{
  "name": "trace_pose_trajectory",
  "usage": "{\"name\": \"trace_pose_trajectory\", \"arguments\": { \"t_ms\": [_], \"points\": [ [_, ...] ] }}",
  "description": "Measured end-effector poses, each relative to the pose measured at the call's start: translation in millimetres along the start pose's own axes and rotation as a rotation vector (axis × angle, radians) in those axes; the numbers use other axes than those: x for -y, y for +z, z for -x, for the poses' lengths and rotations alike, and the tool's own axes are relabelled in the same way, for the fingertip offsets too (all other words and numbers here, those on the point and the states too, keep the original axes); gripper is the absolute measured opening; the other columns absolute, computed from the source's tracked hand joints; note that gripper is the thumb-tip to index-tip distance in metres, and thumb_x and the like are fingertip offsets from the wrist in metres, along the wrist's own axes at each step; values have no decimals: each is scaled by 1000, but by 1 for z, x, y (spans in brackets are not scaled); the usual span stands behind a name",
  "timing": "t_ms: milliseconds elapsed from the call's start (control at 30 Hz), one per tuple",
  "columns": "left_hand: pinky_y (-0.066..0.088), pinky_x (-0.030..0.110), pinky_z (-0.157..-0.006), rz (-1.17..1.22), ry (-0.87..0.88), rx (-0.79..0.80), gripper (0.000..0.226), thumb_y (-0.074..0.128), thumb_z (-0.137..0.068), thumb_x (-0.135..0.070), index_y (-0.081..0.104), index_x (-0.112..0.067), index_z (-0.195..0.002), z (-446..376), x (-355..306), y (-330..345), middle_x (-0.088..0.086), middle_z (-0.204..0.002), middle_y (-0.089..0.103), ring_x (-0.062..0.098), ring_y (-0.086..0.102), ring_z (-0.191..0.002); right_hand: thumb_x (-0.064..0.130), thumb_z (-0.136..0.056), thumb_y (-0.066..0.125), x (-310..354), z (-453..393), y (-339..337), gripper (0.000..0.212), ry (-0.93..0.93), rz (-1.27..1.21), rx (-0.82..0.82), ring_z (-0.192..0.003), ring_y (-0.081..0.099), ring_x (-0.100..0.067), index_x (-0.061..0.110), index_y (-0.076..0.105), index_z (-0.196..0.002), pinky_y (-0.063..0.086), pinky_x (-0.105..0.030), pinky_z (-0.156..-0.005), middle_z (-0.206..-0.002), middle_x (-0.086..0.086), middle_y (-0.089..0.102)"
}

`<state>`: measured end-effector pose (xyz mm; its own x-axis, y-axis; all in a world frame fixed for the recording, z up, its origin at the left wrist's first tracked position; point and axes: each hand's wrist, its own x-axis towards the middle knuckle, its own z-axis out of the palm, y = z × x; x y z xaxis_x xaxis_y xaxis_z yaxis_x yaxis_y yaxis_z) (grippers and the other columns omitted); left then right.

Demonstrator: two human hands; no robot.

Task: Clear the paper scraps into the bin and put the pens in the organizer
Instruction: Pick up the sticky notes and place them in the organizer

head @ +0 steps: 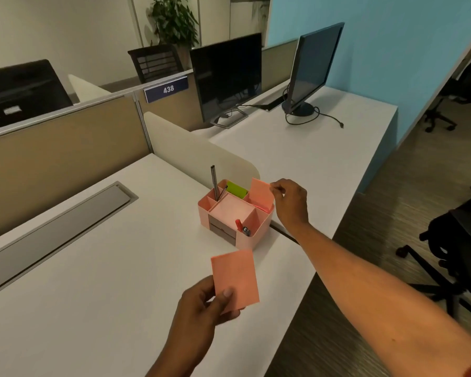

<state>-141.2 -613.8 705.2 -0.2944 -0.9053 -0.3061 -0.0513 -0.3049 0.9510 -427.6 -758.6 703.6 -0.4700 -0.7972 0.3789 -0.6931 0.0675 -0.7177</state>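
A pink organizer (259, 231) stands on the white desk (106, 268) near its right edge. Two grey pens (215, 183) stand upright in its back-left compartment. A red pen (239, 224) and a black-capped pen (246, 231) lean in the front compartment. Green notes (237, 189) sit at the back. My left hand (201, 306) holds a salmon paper sheet (235, 278) in front of the organizer. My right hand (290, 204) pinches the top corner of a second salmon paper sheet (260, 194) that stands in the organizer's back-right compartment. No bin is in view.
A cream divider (196, 148) runs behind the organizer. Two dark monitors (227, 77) (314, 66) with loose cables stand on the neighbouring desk. A grey cable cover (52, 229) lies at the left. Black office chairs (457, 240) stand on the floor to the right.
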Motion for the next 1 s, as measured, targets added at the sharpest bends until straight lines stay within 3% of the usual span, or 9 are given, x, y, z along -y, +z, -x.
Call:
{"name": "trace_pose_trajectory", "arguments": {
  "t_ms": [133, 333, 400, 467, 533, 633, 700, 833, 1000],
  "points": [
    [67, 47, -90, -26, 37, -10, 58, 70, -84, -44, 70, -15, -134, -21, -19, 10, 5, -122, 79, 31, 80, -102, 6, -98, 65, -12, 0, 12, 16, 18, 95, 71, -97, 72, -27, 1, 79, -105, 55, -32, -89, -104, -13, 78],
    [65, 50, -94, -57, 71, -4, 42, 67, -100, -28, 67, -11, -138, -48, -43, 21, 10, -129, 76, 32, 78, -105, 20, -105, 57, -11, 6, 15, 29, 59, 470, 246, -125, 53, -30, 13, 72, -128, 48, -42, -100, -136, -7, 66],
    [65, 49, -94, -61, 72, -3, 41, 66, -101, -27, 67, -11, -139, -53, -47, 22, 10, -130, 75, 31, 77, -107, 28, -108, 52, 6, 12, 7, 35, 131, 321, 148, -129, 51, -28, 14, 65, -138, 48, -42, -105, -143, -8, 58],
    [65, 48, -93, -68, 72, -11, 43, 64, -102, -26, 65, -10, -142, -58, -50, 23, 9, -133, 74, 31, 77, -108, 40, -107, 49, 30, 23, -6, 36, 176, -93, 148, -119, 61, -23, 23, 66, -134, 55, -42, -100, -134, -4, 63],
    [66, 47, -93, -76, 72, -21, 44, 63, -104, -25, 63, -9, -145, -62, -52, 24, 9, -136, 72, 31, 77, -108, 52, -101, 53, 55, 37, -25, 28, 199, -469, 389, -103, 72, -17, 41, 70, -121, 61, -36, -85, -118, 6, 73],
    [66, 47, -92, -82, 68, -19, 44, 63, -104, -24, 62, -7, -145, -66, -54, 26, 11, -137, 71, 33, 76, -110, 41, -95, 71, 69, 53, -45, 26, 83, -454, 659, -103, 71, -2, 61, 69, -111, 59, -18, -75, -111, 39, 68],
    [66, 47, -93, -98, 58, -25, 44, 64, -103, -25, 62, -9, -144, -68, -54, 29, 10, -134, 72, 31, 77, -107, 32, -91, 78, 63, 52, -50, 33, 26, -303, 620, -105, 69, -4, 55, 71, -114, 62, -21, -81, -114, 43, 62],
    [65, 46, -95, -132, 51, -73, 37, 67, -103, -22, 65, -16, -139, -67, -49, 26, 9, -118, 77, 21, 81, -95, 13, -93, 75, 44, 22, -56, 32, 119, -467, 348, -99, 75, -14, 41, 77, -108, 67, -42, -76, -112, 9, 77],
    [65, 43, -95, -177, 23, -115, 36, 66, -103, -17, 66, -16, -139, -58, -40, 17, 7, -111, 78, 20, 81, -93, 14, -98, 71, 16, -14, -43, 27, 66, -235, -50, -95, 74, -17, 14, 75, -124, 67, -34, -75, -117, 1, 74]
  ]
}}
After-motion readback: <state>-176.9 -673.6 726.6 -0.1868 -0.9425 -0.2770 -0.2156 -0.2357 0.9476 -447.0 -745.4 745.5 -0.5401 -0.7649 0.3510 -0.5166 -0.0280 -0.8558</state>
